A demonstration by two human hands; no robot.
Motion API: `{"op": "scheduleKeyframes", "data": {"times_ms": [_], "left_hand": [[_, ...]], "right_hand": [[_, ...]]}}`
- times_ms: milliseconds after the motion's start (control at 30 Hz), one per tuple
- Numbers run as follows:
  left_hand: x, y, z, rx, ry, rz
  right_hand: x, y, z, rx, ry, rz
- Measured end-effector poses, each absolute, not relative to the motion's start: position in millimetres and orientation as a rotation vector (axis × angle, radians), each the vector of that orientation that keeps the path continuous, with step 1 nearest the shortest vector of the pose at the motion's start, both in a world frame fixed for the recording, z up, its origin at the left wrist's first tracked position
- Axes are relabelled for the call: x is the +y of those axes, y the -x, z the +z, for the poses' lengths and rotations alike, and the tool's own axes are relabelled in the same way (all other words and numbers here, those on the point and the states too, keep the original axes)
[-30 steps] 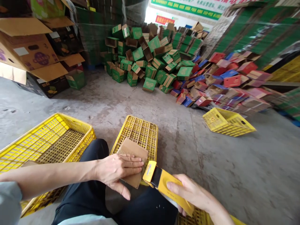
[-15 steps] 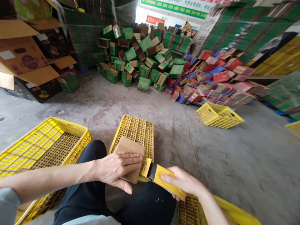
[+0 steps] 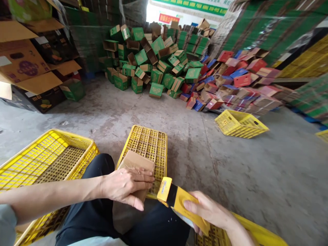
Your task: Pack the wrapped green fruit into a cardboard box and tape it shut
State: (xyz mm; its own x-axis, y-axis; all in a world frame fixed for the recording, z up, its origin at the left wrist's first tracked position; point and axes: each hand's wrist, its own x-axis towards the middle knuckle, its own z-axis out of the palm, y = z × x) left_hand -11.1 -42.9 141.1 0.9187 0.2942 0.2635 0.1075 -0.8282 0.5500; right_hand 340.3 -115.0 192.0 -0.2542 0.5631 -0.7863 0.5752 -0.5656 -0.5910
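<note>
My left hand [image 3: 130, 183] lies flat, palm down, on a flat brown cardboard piece [image 3: 139, 160] with a shiny clear film or tape at its left side. The cardboard rests on an upturned yellow crate [image 3: 148, 138] between my knees. In my right hand [image 3: 203, 208] is a narrow yellow box [image 3: 184, 201], gripped with the thumb on top. A black band shows near its far end, beyond which a yellow end piece carries a small printed label. The box is held in the air, right of the cardboard and apart from it. Its underside is hidden.
A yellow crate [image 3: 53, 157] stands at my left, another yellow crate [image 3: 235, 227] at lower right, and a third crate [image 3: 241, 123] further off. Piled green boxes [image 3: 156, 68] and red-and-blue boxes [image 3: 230, 85] lie ahead. Large cartons [image 3: 30, 65] are stacked at far left.
My right hand has moved slightly right with the yellow box, away from the cardboard, and its end piece is turned more toward me. My left hand stays flat on the cardboard.
</note>
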Motion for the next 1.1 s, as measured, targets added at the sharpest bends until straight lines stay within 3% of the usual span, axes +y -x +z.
{"op": "scheduleKeyframes", "data": {"times_ms": [267, 467, 633, 733, 900, 1100], "left_hand": [[-39.3, 12.3, 141.3, 0.256, -2.524, 0.447], [-37.6, 21.0, 139.8, 0.258, -2.445, 0.62], [-39.8, 51.6, 103.8, 0.988, -1.727, 1.246], [-43.8, 65.8, 64.4, 1.246, -1.165, 1.001], [-56.8, 69.4, 15.9, 0.77, -0.841, 0.801], [-74.9, 43.6, -0.2, 0.491, -0.486, 0.782]], "right_hand": [[-117.6, -358.8, 186.9, 1.499, -2.032, -1.837], [-86.7, -315.6, 169.4, 1.525, -1.856, -1.831], [-77.8, -292.8, 167.8, 1.594, -1.808, -1.848], [-83.6, -289.2, 167.9, 1.585, -1.86, -1.839], [-93.7, -268.5, 158.9, 1.619, -1.917, -1.985], [-90.3, -249.1, 191.4, 1.703, -1.886, -2.058]]}}
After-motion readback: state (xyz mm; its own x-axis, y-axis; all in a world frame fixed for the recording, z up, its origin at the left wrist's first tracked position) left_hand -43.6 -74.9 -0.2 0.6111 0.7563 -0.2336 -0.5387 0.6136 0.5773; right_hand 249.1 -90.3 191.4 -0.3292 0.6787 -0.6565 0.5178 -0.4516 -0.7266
